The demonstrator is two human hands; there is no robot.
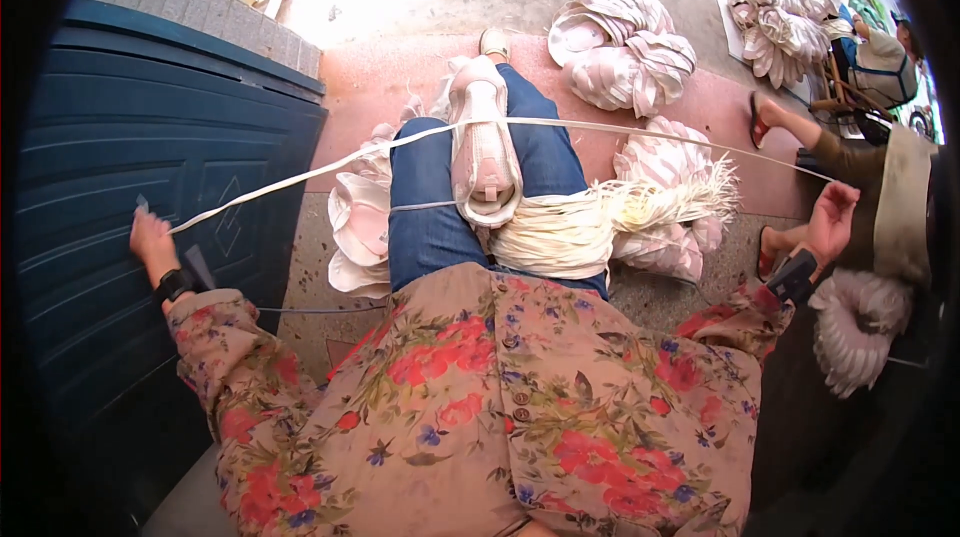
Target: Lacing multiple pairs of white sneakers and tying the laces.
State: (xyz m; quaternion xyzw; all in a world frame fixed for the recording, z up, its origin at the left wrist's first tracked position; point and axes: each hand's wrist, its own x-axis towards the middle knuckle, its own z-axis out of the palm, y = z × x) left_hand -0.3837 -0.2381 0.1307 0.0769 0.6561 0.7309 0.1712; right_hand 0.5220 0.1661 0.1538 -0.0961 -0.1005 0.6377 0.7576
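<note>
A white and pink shoe upper (476,152) lies lengthwise on my lap, between my thighs in blue jeans. A long white shoelace (330,165) runs across it and stretches out to both sides. Far out to the left, my left hand (155,240) is closed on one end of the lace; a small pale tip sticks up from the fingers. At the far right, my right hand (832,217) is raised with its fingers closed at the other end. A thick bundle of cream laces (560,235) is draped over my right thigh, its loose ends spread to the right.
Stacked shoe uppers (630,47) lie ahead on the ground, with more uppers (362,222) beside my left leg. A dark blue panelled door (130,127) stands close on the left. At the right sits another person (850,152) near a further ring of uppers (862,327).
</note>
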